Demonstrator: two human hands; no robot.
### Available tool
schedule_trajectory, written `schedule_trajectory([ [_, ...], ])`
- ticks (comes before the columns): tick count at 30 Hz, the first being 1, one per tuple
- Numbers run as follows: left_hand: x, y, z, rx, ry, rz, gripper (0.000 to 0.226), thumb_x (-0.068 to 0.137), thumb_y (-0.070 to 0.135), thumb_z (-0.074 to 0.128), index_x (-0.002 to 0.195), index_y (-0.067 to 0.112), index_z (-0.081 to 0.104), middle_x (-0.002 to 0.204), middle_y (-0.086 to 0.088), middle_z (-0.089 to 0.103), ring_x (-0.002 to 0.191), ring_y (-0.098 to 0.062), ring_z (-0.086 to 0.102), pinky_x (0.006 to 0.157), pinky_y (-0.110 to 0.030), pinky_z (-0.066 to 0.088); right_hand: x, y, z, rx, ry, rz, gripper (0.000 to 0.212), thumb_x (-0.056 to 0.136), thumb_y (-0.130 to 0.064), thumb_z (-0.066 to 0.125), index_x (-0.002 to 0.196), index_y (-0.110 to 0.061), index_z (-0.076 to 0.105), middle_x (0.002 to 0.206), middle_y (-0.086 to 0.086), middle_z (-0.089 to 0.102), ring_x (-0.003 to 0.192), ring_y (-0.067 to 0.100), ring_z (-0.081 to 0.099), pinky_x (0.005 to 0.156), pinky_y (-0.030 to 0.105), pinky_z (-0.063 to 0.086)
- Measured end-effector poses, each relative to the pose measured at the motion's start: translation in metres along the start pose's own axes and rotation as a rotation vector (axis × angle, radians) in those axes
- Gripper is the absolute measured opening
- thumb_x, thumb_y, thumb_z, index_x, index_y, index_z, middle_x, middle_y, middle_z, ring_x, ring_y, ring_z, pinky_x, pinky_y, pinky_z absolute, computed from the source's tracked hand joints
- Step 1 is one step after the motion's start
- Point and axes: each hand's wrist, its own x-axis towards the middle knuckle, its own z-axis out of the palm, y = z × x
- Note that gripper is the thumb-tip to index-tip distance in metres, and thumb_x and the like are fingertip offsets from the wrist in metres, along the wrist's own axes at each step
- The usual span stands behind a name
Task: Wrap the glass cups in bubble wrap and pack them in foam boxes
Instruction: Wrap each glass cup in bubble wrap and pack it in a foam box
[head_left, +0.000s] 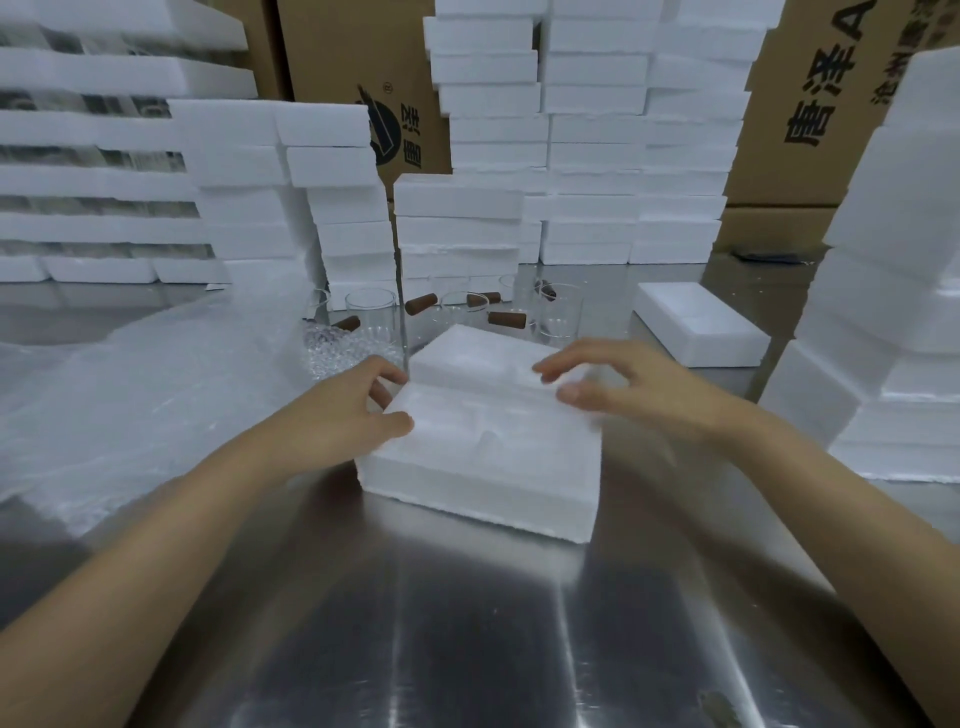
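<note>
Left arm: bare, reaching forward from the lower left, with the wrist low over the steel table (467, 623).
Left hand (358, 410): at the left end of the foam box (483, 447). The thumb lies on the box's top edge and the fingers are curled against its end, so the hand grips that corner.
Right arm: bare, coming in from the lower right, with the wrist raised above the box's right side.
Right hand (623, 384): blurred, palm down, with the fingers spread and loosely curved. Thumb and forefinger are apart over the right top edge, and it has hold of nothing. I cannot tell whether the tips touch the foam.
Foam box: in the middle of the table between both hands. A second foam piece (467, 358) lies against its far side and stands a little higher.
Glass cups (371, 312): upright in a loose row just beyond the box, with brown corks (506, 318) among them.
Bubble wrap (156, 374): spread over the left of the table.
Spare foam box (701, 325): lying alone to the right rear.
Foam stacks (592, 130): piled along the back and on both sides.
Cardboard cartons (810, 104): behind the stacks.
</note>
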Motion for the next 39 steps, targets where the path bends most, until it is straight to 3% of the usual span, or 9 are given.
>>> schedule_trajectory([
  [2, -0.001, 0.000, 0.001, -0.010, 0.002, -0.003, 0.054, 0.088, 0.031, 0.063, 0.134, 0.038, 0.036, 0.120, 0.013, 0.049, 0.095, -0.010, 0.059, 0.074, -0.024, 0.045, -0.003, -0.002, -0.001, -0.073, -0.171, 0.027, 0.039, 0.080, -0.043, 0.073, 0.117, -0.041, 0.062, 0.123, -0.028, 0.054, 0.116, -0.011, 0.046, 0.094, 0.000, 0.030],
  [5, -0.004, 0.003, 0.003, -0.006, -0.036, 0.031, 0.071, 0.089, 0.032, 0.061, 0.146, 0.044, 0.019, 0.139, 0.018, 0.026, 0.101, -0.010, 0.055, 0.084, -0.025, 0.043, -0.002, 0.002, 0.004, -0.072, -0.103, -0.002, 0.038, 0.085, -0.011, 0.067, 0.117, -0.031, 0.064, 0.121, -0.025, 0.055, 0.115, -0.010, 0.047, 0.094, -0.001, 0.029],
  [11, -0.002, 0.004, 0.006, 0.043, 0.027, 0.040, 0.028, 0.089, 0.032, 0.062, 0.115, 0.032, 0.054, 0.142, 0.018, 0.019, 0.086, 0.002, 0.059, 0.073, -0.015, 0.040, 0.006, 0.021, 0.021, 0.205, 0.135, -0.002, 0.035, 0.085, 0.005, 0.062, 0.101, -0.023, 0.072, 0.107, -0.021, 0.069, 0.106, -0.008, 0.058, 0.091, 0.004, 0.039],
  [16, 0.003, 0.003, 0.011, 0.112, 0.155, 0.021, 0.028, 0.089, 0.029, 0.057, 0.117, 0.024, 0.060, 0.142, 0.012, 0.021, 0.082, 0.003, 0.059, 0.062, -0.012, 0.037, 0.032, 0.043, 0.030, 0.634, 0.509, 0.057, 0.021, 0.094, -0.006, 0.055, 0.098, -0.020, 0.070, 0.092, -0.005, 0.072, 0.093, 0.008, 0.067, 0.083, 0.023, 0.052],
  [19, 0.006, 0.004, 0.010, 0.113, 0.185, 0.065, 0.027, 0.092, 0.035, 0.056, 0.118, 0.028, 0.059, 0.134, 0.013, 0.031, 0.081, 0.001, 0.058, 0.066, -0.013, 0.038, 0.060, 0.061, 0.027, 0.476, 0.685, 0.132, 0.022, 0.096, -0.005, 0.051, 0.099, -0.019, 0.067, 0.093, -0.005, 0.069, 0.092, 0.011, 0.064, 0.077, 0.023, 0.052],
  [24, -0.001, 0.008, -0.019, 0.360, 0.547, 0.044, 0.013, 0.089, 0.026, 0.052, 0.077, 0.028, 0.057, 0.094, 0.009, 0.062, 0.077, -0.017, 0.056, 0.067, -0.030, 0.036, 0.100, 0.071, 0.030, 0.039, 0.610, -0.044, 0.025, 0.092, 0.000, 0.056, 0.113, -0.008, 0.068, 0.116, 0.007, 0.064, 0.109, 0.017, 0.057, 0.091, 0.013, 0.043],
  [27, -0.005, -0.002, -0.029, 0.554, 0.336, -0.110, 0.005, 0.081, 0.036, 0.062, 0.081, 0.032, 0.060, 0.096, 0.014, 0.062, 0.088, -0.016, 0.057, 0.071, -0.030, 0.040, 0.117, 0.075, 0.034, -0.106, 0.402, -0.160, 0.031, 0.091, 0.003, 0.058, 0.121, -0.002, 0.063, 0.125, 0.016, 0.060, 0.119, 0.028, 0.054, 0.107, 0.030, 0.039],
  [30, -0.005, -0.005, -0.025, 0.584, 0.108, -0.174, 0.025, 0.077, 0.051, 0.066, 0.096, 0.035, 0.062, 0.101, 0.016, 0.060, 0.096, -0.013, 0.057, 0.085, -0.033, 0.047, 0.125, 0.075, 0.035, -0.046, 0.283, -0.061, 0.033, 0.092, 0.004, 0.053, 0.123, -0.006, 0.063, 0.126, 0.016, 0.061, 0.120, 0.030, 0.055, 0.107, 0.042, 0.040],
  [39, 0.003, -0.013, -0.026, 0.423, 0.421, -0.110, 0.012, 0.088, 0.020, 0.054, 0.080, 0.018, 0.063, 0.091, -0.006, 0.063, 0.086, -0.031, 0.060, 0.076, -0.037, 0.050, 0.106, 0.068, 0.030, 0.003, 0.732, -0.093, 0.026, 0.084, 0.001, 0.068, 0.109, -0.001, 0.070, 0.102, 0.008, 0.070, 0.085, 0.004, 0.061, 0.080, 0.002, 0.043],
])
